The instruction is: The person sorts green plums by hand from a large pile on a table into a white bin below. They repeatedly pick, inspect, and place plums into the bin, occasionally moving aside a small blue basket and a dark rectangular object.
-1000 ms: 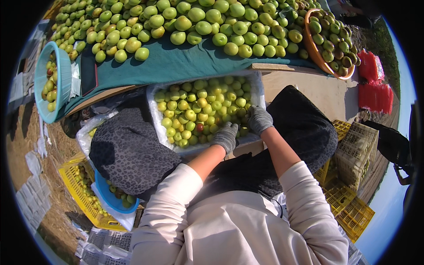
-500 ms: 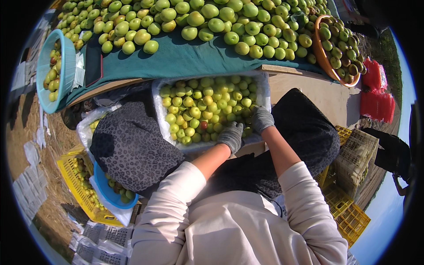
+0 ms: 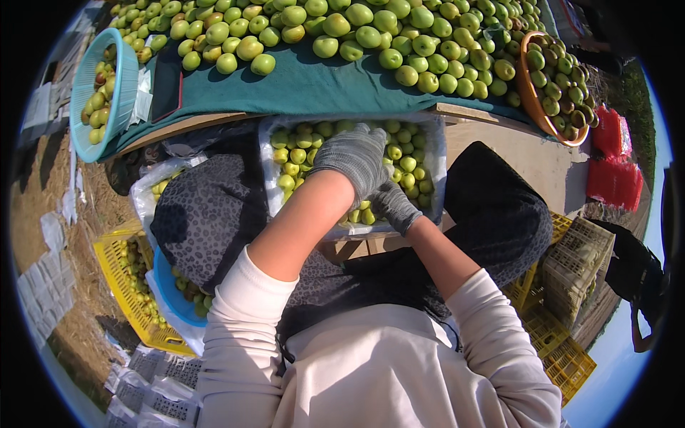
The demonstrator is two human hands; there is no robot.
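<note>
A lined crate of small round yellow-green fruit, some blushed, stands between my knees. Above the fruit, at the crate's middle, my left hand reaches across in a grey knit glove. Its fingers point away from me, slightly apart over the fruit. Close by on the near right, my right hand, gloved alike, rests low at the fruit with its fingers partly under my left hand. What its fingertips touch is hidden.
Beyond the crate, a green cloth-covered table bears a large heap of green fruit. A light-blue basket and an orange basket flank it. Yellow crates and a blue basin stand left; stacked crates and red bags lie right.
My left hand has moved from the crate's near edge forward over its middle. My right hand has drawn back and left, close beside it. The view has shifted slightly.
</note>
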